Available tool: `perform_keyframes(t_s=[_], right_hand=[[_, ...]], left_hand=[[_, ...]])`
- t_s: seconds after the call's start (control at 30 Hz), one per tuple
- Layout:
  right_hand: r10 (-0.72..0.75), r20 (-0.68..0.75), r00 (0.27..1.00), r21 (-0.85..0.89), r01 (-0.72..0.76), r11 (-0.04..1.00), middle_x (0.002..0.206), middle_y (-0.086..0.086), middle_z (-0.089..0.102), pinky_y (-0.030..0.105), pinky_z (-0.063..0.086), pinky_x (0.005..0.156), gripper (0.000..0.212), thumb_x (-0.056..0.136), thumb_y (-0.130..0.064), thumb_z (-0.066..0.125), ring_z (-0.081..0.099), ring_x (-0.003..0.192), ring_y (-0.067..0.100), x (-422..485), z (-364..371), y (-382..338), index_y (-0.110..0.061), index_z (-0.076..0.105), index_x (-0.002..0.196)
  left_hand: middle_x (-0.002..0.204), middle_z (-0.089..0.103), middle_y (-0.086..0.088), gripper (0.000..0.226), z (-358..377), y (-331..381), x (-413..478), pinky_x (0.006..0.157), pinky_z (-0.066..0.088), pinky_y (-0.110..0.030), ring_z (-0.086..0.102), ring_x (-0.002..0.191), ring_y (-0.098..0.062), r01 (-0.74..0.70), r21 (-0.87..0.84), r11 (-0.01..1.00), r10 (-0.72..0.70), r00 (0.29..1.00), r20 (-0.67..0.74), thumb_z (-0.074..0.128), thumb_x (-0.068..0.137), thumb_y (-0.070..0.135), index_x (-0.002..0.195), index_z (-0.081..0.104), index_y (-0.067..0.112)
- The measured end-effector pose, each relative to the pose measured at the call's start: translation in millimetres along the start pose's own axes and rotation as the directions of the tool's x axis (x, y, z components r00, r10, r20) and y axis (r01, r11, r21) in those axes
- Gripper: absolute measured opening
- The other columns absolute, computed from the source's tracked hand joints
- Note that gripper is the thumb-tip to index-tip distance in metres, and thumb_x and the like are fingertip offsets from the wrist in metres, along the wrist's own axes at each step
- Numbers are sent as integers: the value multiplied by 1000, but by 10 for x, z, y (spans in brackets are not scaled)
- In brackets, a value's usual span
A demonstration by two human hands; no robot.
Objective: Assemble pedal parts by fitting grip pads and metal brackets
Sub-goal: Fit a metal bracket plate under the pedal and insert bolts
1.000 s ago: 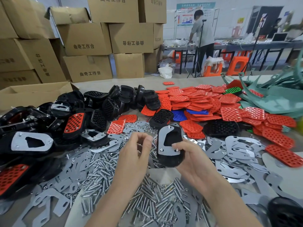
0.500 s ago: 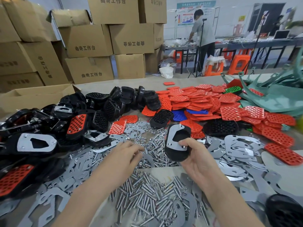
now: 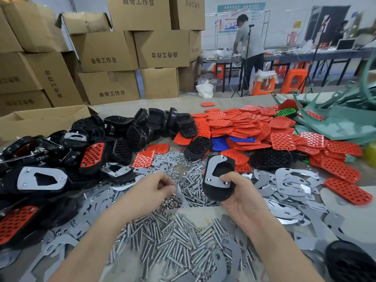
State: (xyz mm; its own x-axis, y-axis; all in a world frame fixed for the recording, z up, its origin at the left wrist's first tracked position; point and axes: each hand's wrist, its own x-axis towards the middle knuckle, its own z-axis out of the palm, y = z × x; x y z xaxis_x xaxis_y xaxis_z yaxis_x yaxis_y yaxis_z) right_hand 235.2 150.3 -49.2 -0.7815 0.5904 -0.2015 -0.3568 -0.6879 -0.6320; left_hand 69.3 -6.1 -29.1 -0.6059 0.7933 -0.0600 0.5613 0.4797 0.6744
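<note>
My right hand [image 3: 241, 197] grips a black pedal body [image 3: 217, 180] held upright, a metal bracket [image 3: 214, 169] lying on its upper face with bolt ends poking through. My left hand [image 3: 151, 188] reaches down into a heap of small silver nuts [image 3: 173, 201], fingertips curled together over them; what they pinch is hidden. Loose bolts [image 3: 173, 241] cover the table in front of me. Spare metal brackets [image 3: 291, 180] lie to the right, and red grip pads [image 3: 244, 127] are piled behind them.
Black pedals, some fitted with red pads or brackets [image 3: 40, 178], heap up on the left. Teal plastic frames [image 3: 335, 123] lie at the far right. Cardboard boxes [image 3: 109, 51] stack behind the table. A person [image 3: 249, 43] stands at a distant bench.
My left hand dropped from beside the pedal down to the nut pile and now picks at it. My right hand keeps the pedal, shifted slightly right and tilted more upright.
</note>
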Motion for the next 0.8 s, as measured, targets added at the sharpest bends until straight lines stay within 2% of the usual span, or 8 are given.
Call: perform_keyframes(t_s=[0.1,0.2,0.27,0.37,0.47,0.53,0.63,0.8], right_hand=[[2,-2,1000,9,-2,1000,99,17,79,33,63,63,32,89,9,48,78,78,26,-1,-10,-3,2,68,112],[-1,-12,1000,5,1,1000,97,17,79,33,62,61,31,88,9,48,77,76,25,3,-8,-5,2,68,111],[-1,-11,1000,9,2,1000,96,17,78,34,63,62,31,89,9,47,77,76,26,16,-7,0,2,68,110],[7,-6,1000,13,-7,1000,100,15,77,36,63,68,35,87,4,47,75,79,27,28,1,14,1,67,115],[26,28,999,-14,-26,1000,105,17,74,37,63,72,51,75,-9,54,74,82,27,17,-1,10,1,65,124],[27,27,999,-23,-27,999,104,17,75,37,63,72,54,73,-13,56,75,81,28,13,-3,3,1,65,124],[34,2,999,-45,-34,998,109,17,72,41,57,83,51,82,-16,54,71,86,29,29,20,10,0,64,130],[48,-21,999,-129,-50,990,110,15,71,43,55,90,40,101,-23,45,70,94,28,26,69,56,-5,65,131]], left_hand=[[82,68,3,6,-141,13,109,73,54,-37,57,68,-13,66,-259,964,-116,976,-184,60,100,24,98,64,27],[80,59,-4,10,-251,82,178,68,59,-31,56,67,-13,-23,-710,704,-293,901,-320,57,102,8,107,61,14],[79,59,-8,19,-212,149,122,60,57,-24,60,63,-12,-29,-889,458,-309,932,-189,54,100,-3,116,58,6],[79,69,-12,37,-11,245,-27,63,60,-24,70,66,-15,84,-984,156,-210,976,50,57,87,-9,122,57,0],[96,71,-21,45,233,339,-118,65,60,-25,73,75,-21,189,-982,9,-156,970,185,60,78,-8,123,60,-5],[92,73,-22,35,346,374,-140,67,61,-26,74,79,-24,192,-981,15,-151,971,187,62,81,-5,116,62,-7],[96,75,-20,22,402,386,-145,66,61,-27,74,81,-22,132,-982,133,-169,980,108,60,93,4,112,62,-7],[84,70,-7,14,419,411,-165,60,55,-28,66,69,-15,28,-954,298,-195,980,-32,56,101,10,102,69,11]])
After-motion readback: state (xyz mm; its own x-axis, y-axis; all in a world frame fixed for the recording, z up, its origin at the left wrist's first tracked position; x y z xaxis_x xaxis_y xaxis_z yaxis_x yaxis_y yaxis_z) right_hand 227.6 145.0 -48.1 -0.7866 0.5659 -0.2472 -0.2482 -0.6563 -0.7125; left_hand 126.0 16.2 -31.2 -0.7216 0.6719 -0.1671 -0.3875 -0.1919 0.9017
